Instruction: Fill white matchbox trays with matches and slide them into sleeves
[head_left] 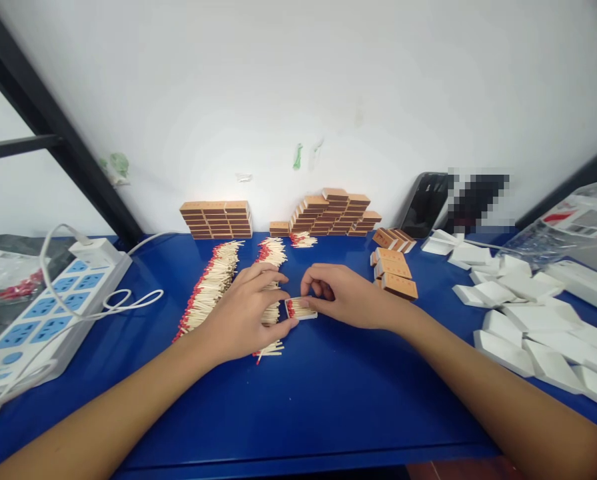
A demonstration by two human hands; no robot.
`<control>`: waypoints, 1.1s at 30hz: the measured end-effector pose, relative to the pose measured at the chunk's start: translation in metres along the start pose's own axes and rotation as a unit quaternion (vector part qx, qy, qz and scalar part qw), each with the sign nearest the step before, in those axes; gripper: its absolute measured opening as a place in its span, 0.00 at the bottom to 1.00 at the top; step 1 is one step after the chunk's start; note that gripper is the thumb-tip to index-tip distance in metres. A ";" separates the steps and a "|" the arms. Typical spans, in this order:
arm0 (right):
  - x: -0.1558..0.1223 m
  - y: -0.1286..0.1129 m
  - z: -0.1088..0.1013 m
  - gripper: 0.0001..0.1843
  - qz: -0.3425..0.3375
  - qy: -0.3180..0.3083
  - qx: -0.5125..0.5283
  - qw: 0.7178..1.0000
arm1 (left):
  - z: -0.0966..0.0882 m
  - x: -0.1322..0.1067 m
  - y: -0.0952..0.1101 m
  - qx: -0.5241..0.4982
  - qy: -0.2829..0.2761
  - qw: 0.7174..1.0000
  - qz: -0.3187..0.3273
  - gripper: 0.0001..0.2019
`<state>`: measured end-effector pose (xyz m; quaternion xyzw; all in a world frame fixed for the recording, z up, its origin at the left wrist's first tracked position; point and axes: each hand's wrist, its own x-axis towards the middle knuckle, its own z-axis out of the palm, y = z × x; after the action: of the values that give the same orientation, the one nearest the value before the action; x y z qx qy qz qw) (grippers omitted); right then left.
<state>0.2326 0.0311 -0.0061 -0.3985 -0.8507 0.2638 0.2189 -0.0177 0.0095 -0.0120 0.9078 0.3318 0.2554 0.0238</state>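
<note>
Both hands meet at the middle of the blue table. My right hand pinches a small white matchbox tray filled with red-tipped matches. My left hand rests on a row of loose matches, its thumb touching the tray's left end and its fingers curled over the sticks. A second, longer row of matches lies just left of that hand.
Brown matchbox sleeves are stacked against the wall, with a few more right of my hand. Several empty white trays cover the right side. A blue-and-white power strip with cables lies at the left.
</note>
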 end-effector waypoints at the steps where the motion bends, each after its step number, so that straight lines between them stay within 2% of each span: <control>1: 0.000 0.000 0.000 0.07 0.003 -0.001 0.002 1.000 | 0.000 0.000 0.000 0.000 0.000 1.000 -0.001 0.12; 7: -0.001 -0.007 -0.002 0.13 -0.011 -0.006 0.001 1.000 | 0.000 0.000 0.000 -0.006 0.007 1.000 0.005 0.12; 10: 0.000 -0.012 -0.011 0.12 -0.013 0.027 -0.019 0.999 | -0.001 0.001 0.001 -0.012 0.016 1.000 0.006 0.11; 12: 0.001 -0.009 -0.026 0.12 0.011 0.080 -0.041 0.996 | -0.001 0.000 0.001 -0.013 0.021 1.000 0.004 0.11; 14: 0.000 0.004 -0.050 0.14 0.065 0.160 -0.073 0.982 | 0.000 0.000 0.001 -0.015 0.024 1.000 0.004 0.11; 16: 0.000 0.022 -0.077 0.15 0.146 0.251 -0.122 0.949 | 0.001 -0.001 0.001 -0.021 0.028 0.999 0.008 0.11; 17: 0.000 0.033 -0.091 0.15 0.198 0.302 -0.146 0.921 | 0.001 -0.002 0.001 -0.024 0.030 0.999 0.010 0.11; 18: 0.000 0.043 -0.103 0.15 0.248 0.326 -0.172 0.896 | 0.002 -0.002 0.001 -0.026 0.032 0.999 0.012 0.11; 20: 0.004 0.060 -0.121 0.14 0.328 0.304 -0.218 0.867 | 0.003 -0.003 0.000 -0.027 0.039 0.999 0.014 0.12; 22: 0.010 0.072 -0.130 0.13 0.356 0.269 -0.228 0.865 | 0.004 -0.003 0.000 -0.026 0.045 0.999 0.015 0.12; 25: 0.023 0.083 -0.133 0.15 0.383 0.235 -0.221 0.866 | 0.005 -0.004 -0.001 -0.027 0.052 0.998 0.016 0.12; 28: 0.032 0.090 -0.132 0.20 0.416 0.222 -0.211 0.856 | 0.006 -0.004 -0.003 -0.028 0.059 0.998 0.016 0.12; 33: 0.031 0.100 -0.132 0.24 0.425 0.249 -0.167 0.854 | 0.007 -0.005 -0.003 -0.034 0.069 0.997 0.020 0.11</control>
<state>0.3473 0.1458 0.0374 -0.8044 -0.5465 0.0766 0.2199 -0.0199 0.0095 -0.0209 0.8934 0.3052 0.3286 0.0267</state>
